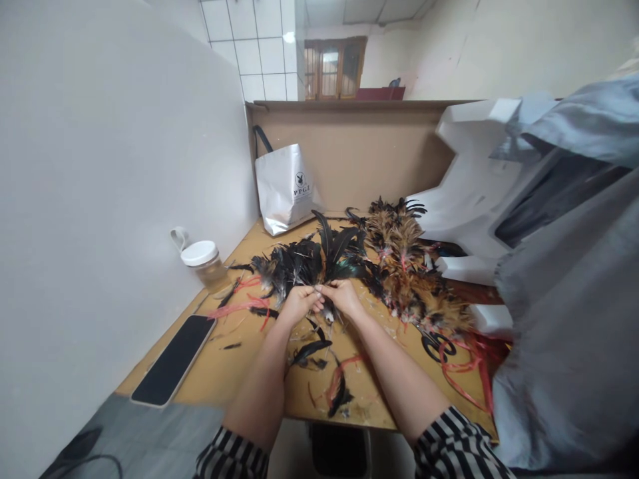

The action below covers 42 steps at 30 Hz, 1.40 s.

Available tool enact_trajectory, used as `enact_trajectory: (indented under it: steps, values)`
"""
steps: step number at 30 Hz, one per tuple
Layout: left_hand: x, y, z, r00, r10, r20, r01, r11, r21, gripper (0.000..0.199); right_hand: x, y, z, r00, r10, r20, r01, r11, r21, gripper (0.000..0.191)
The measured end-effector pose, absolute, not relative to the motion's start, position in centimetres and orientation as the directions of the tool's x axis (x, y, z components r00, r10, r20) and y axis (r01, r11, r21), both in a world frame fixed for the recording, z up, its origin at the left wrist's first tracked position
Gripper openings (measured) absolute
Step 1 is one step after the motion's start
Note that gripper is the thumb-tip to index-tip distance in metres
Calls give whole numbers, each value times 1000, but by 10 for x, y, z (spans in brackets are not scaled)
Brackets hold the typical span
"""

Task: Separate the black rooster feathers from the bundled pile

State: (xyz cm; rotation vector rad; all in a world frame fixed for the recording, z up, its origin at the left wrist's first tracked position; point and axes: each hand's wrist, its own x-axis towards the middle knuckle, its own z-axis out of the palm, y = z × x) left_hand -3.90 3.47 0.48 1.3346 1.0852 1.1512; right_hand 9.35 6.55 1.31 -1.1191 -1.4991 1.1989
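Both hands meet at the middle of the table over a bunch of dark feathers (337, 249), whose long black and green-sheened plumes fan upward. My left hand (301, 303) is closed, thumb and fingers pinching the base of the bunch. Close against it, my right hand (342, 296) pinches the same base from the other side. The fingertips partly hide the quill ends. Behind the left hand lies a heap of black feathers (289, 266). Brown feather bundles (399, 233) spread to the right, some bound with red strips.
A phone (174, 359) and a lidded cup of amber liquid (207, 266) stand at the left. Black-handled scissors (438, 344) and red ribbon (469, 366) lie right. A silver bag (287, 189) leans at the back. Grey cloth (564, 319) hangs beside white foam (474, 166).
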Motion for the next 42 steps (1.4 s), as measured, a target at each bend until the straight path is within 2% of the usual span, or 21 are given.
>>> enact_trajectory:
  steps: [8,15,24,31,35,39,42]
  values:
    - [-41,35,5,140,987,83,52,-91,994,26,95,64,17,-246,960,136,120,170,-978,34]
    - [-38,31,11,158,983,89,90,-104,991,28,97,60,26,-266,954,138,36,153,-988,32]
    - [-36,30,13,166,985,50,-5,-50,999,28,103,65,24,-289,945,155,25,169,-985,29]
    - [-39,27,16,186,982,38,6,-39,999,28,103,63,24,-352,919,179,3,193,-981,28]
    - [-41,28,16,140,987,74,20,-77,997,28,98,63,24,-289,936,199,32,217,-976,31]
    - [-43,31,16,-34,994,104,-154,-108,982,27,92,63,21,-220,938,266,-78,255,-964,33]
    - [-45,32,18,-117,992,57,-316,-92,944,29,89,60,20,-209,926,315,16,325,-945,29]
